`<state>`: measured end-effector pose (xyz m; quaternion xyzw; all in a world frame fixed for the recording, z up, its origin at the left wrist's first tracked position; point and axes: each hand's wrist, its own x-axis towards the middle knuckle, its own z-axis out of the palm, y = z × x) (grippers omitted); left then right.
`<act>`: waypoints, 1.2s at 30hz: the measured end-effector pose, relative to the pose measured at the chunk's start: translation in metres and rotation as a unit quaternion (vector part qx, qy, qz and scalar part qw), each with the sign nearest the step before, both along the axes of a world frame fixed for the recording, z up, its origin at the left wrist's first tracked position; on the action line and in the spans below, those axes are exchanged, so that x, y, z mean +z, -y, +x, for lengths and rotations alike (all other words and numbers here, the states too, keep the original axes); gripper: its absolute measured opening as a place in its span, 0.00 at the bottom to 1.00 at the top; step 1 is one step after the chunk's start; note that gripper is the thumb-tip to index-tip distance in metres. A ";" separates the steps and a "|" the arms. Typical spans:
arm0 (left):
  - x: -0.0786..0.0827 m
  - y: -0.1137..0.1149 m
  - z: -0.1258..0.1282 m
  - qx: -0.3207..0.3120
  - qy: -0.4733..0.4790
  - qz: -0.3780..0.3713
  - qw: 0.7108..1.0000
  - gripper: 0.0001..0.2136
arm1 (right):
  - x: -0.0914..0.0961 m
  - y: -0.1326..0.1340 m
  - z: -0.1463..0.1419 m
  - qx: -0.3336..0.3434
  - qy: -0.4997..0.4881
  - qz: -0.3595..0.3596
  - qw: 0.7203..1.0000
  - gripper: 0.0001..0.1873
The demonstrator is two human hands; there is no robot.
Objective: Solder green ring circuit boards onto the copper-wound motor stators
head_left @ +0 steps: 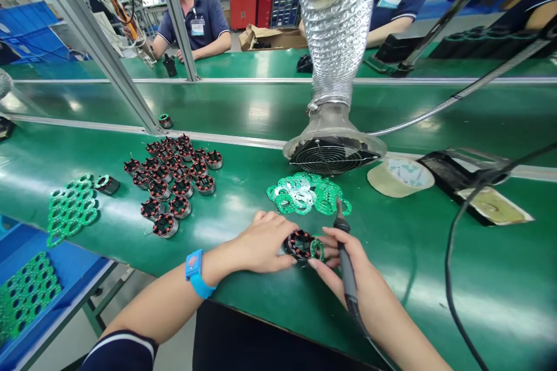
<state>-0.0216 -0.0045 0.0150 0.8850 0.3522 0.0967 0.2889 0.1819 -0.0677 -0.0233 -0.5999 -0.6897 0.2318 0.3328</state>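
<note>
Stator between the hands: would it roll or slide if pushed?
Short and wide, the stator probably slides rather than rolls. Its copper windings suggest it is heavy for its size. The green ring against it may slip off.

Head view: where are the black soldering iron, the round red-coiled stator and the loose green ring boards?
Black soldering iron (347,266), head view, its handle.
Round red-coiled stator (299,242), head view, coil face.
Loose green ring boards (304,194), head view, pile middle.
</note>
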 end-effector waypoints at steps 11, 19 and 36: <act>-0.007 -0.012 -0.008 0.017 0.071 -0.026 0.997 0.15 | 0.024 -0.020 -0.029 0.035 0.169 0.133 0.976 0.20; -0.012 -0.010 -0.003 0.039 0.125 -0.025 0.991 0.18 | 0.012 -0.019 -0.032 -0.003 0.083 0.147 0.986 0.19; 0.000 0.004 0.014 0.048 0.090 0.005 0.995 0.18 | -0.008 -0.008 -0.038 -0.072 -0.116 0.159 0.978 0.29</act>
